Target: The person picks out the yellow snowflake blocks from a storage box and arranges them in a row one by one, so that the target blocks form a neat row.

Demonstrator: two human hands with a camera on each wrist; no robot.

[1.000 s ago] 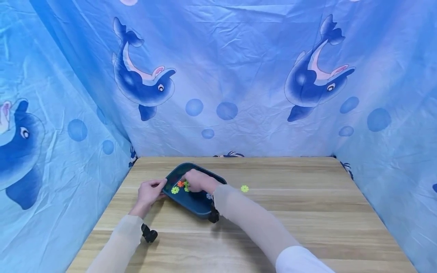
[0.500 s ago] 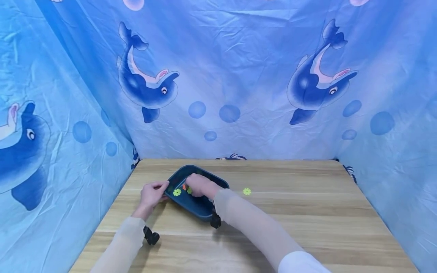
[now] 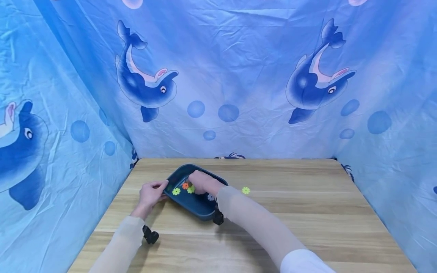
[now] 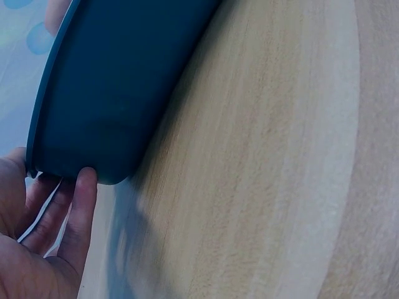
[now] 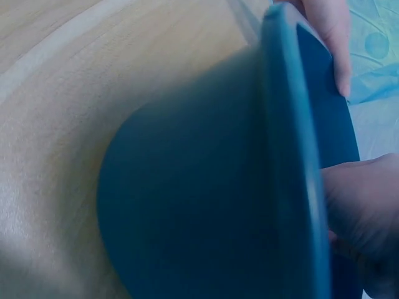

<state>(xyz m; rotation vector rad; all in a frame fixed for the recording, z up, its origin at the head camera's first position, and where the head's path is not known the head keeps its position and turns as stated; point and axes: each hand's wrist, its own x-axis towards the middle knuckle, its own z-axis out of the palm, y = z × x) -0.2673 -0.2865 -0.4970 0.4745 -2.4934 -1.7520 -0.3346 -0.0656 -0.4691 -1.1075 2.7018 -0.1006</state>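
On the table sits a dark teal basin (image 3: 191, 207), its near left rim gripped by my left hand (image 3: 150, 194). The left wrist view shows the fingers (image 4: 84, 202) pressed against the basin's outer wall. My right hand (image 3: 203, 182) reaches down inside the basin, fingers bent, fingertips hidden; whether they pinch a piece I cannot tell. Small flower-shaped pieces lie in the basin: a yellow-green piece (image 3: 176, 192) near the left hand, an orange piece (image 3: 185, 185) and another green piece (image 3: 190, 189) by the right fingers, and a grey-blue piece (image 3: 211, 197) near the right wrist.
One yellow-green flower piece (image 3: 246, 190) lies on the wooden table (image 3: 300, 216), right of the basin. Blue dolphin-printed cloth (image 3: 252, 83) hangs along the table's back and both sides. A black wrist camera (image 3: 217, 217) overlaps the basin's near right rim.
My right hand dips left over the pieces, then draws back slightly right, uncovering the grey-blue piece again. The orange piece sits a little further right. The left hand keeps its grip.
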